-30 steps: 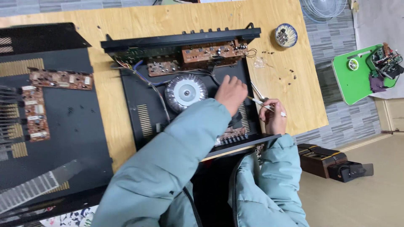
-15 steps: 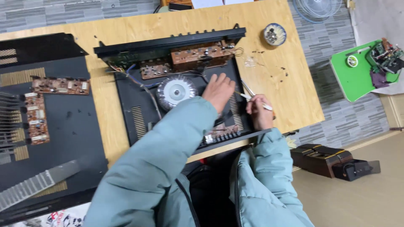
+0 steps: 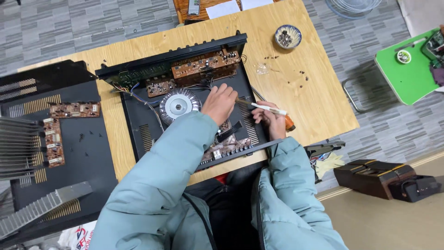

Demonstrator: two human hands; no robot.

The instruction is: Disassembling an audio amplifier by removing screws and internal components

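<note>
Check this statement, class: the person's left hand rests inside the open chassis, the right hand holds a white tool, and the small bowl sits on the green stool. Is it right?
One part is wrong. The head view shows the bowl on the wooden table, not on the green stool. The left hand does rest inside the chassis, and the right hand holds the white tool.

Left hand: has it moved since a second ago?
No. The left hand still rests just right of the round silver transformer inside the open chassis.

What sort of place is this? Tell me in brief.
Probably a home or small electronics repair spot. An opened amplifier chassis lies on a wooden table, loose circuit boards rest on a removed black cover, and a bowl holds small parts.
</note>
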